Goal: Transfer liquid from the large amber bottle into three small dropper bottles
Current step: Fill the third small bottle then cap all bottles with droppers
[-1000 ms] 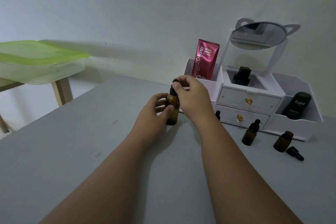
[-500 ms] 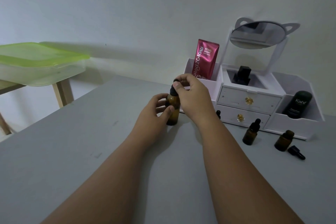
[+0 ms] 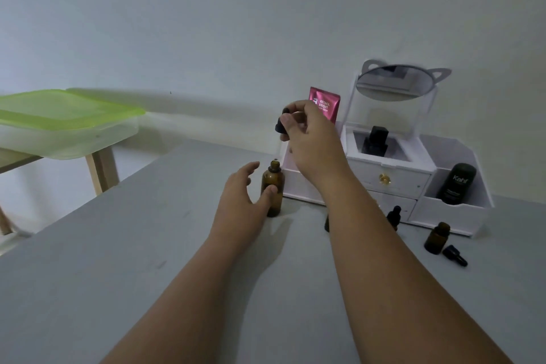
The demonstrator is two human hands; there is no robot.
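Landmark: we place everything against the white plastic drawer organiser [image 3: 393, 177] at the back of the grey table [image 3: 118, 275].
Source bottle: the large amber glass bottle [image 3: 273, 189] stands upright and uncapped just in front of the organiser's left end.
Right hand: our right hand [image 3: 310, 139] pinches the black dropper cap [image 3: 282, 124] in curled fingers, above the bottle's mouth. We cannot tell whether a pipette hangs below it.
Left hand: our left hand [image 3: 242, 201] is spread with its fingers straight. Only the thumb touches the bottle's front, and nothing wraps round it.
Targets: in front of the organiser's right end, an open small amber bottle [image 3: 436, 239] stands with a small black cap [image 3: 455, 255] lying just beside it. A capped small amber bottle [image 3: 394, 216] stands before the drawers, half hidden by our right forearm. A third we can barely make out.
Tipping risk: with only a thumb steadying it, we judge a nudge could topple the open bottle and spill it.
Forearm risk: our right forearm crosses above the small bottles, so a low sweep rightwards could knock them over.
Drip risk: liquid may fall from the cap onto the table on the way across.
Aim risk: the small mouths are narrow, and we could miss.
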